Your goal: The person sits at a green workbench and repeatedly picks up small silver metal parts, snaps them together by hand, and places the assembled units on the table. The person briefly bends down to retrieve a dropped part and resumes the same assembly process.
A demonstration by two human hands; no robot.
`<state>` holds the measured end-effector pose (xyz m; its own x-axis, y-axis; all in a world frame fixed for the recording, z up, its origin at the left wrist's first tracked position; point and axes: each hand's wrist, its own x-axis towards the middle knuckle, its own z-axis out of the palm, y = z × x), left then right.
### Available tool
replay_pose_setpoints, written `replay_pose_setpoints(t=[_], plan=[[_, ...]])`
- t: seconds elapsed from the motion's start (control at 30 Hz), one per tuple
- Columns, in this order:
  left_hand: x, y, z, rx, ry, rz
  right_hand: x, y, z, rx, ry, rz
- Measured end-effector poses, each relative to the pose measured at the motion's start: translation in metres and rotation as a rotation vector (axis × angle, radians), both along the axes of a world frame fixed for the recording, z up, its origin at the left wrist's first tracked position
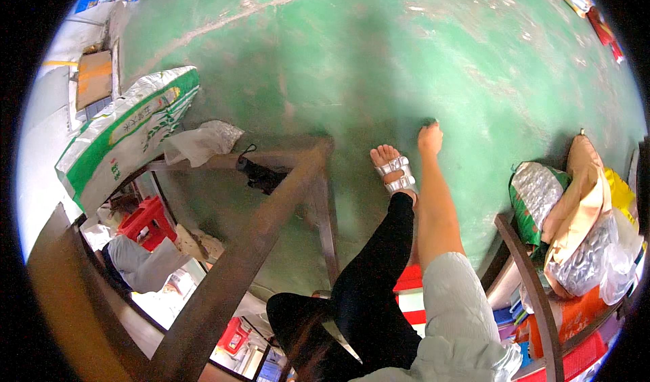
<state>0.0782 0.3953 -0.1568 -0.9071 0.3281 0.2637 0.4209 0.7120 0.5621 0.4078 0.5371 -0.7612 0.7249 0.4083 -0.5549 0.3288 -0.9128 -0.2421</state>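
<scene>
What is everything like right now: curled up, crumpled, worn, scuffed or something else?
Right hand: fingers curled; whether it holds anything is unclear.
Silver sandal: worn, open-toed.
Black leggings: worn.
Pale sleeve: worn, wrinkled.
Green-and-white sack: slanting in this view.
Translucent plastic bag: crumpled.
Green floor: scuffed.

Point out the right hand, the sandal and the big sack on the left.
right hand (430,140): head view, back of the hand
sandal (402,184): head view, silver strap
sack (133,136): head view, printed white panel
</scene>
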Motion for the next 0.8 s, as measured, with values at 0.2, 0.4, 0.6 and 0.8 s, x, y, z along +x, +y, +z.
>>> replay_pose_setpoints(t=[0.2, 0.4, 0.6, 0.8], plan=[[-0.012, -0.034, 0.013, 0.037, -0.097, 0.049, -0.003, -0.016, 0.048, 0.363, 0.220, -0.011], [-0.038, -0.146, 0.056, 0.225, -0.134, 0.312, -0.148, -0.080, 0.388, 0.863, 1.017, 0.476], [0.012, -0.120, 0.119, 0.776, -0.747, 0.016, -0.232, -0.158, 0.427, 0.713, 0.892, 1.048], [-0.006, -0.191, 0.196, 1.296, -1.748, -0.264, -0.197, -0.099, 0.351, 1.004, 0.618, 0.754]])
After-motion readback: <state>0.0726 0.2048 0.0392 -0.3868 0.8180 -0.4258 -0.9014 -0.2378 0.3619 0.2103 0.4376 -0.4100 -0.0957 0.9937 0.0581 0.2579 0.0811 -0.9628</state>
